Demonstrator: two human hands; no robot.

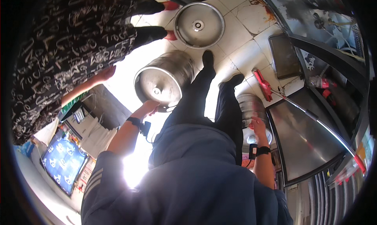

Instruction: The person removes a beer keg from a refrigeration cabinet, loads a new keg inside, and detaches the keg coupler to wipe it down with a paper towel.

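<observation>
At the lower edge of a steel beer keg (159,85), my left hand (150,108) has its fingers curled onto the rim. This keg leans beside my left leg with its round end and centre valve facing me. On my other side, a second steel keg (251,106) is partly hidden behind my right hand (257,127). That hand is closed at the keg's rim, though its fingertips are hard to make out. A third keg (199,25) stands upright on the tiles ahead of my feet. Dark bands with small boxes circle both my wrists.
A person in dark patterned clothing (78,44) and red shoes stands at left, near the kegs. To the right, a red-headed floor mop (263,85) leans across a steel door panel (306,132). Tiled floor (239,40) with cracks lies ahead, beside a dark metal tray (284,56).
</observation>
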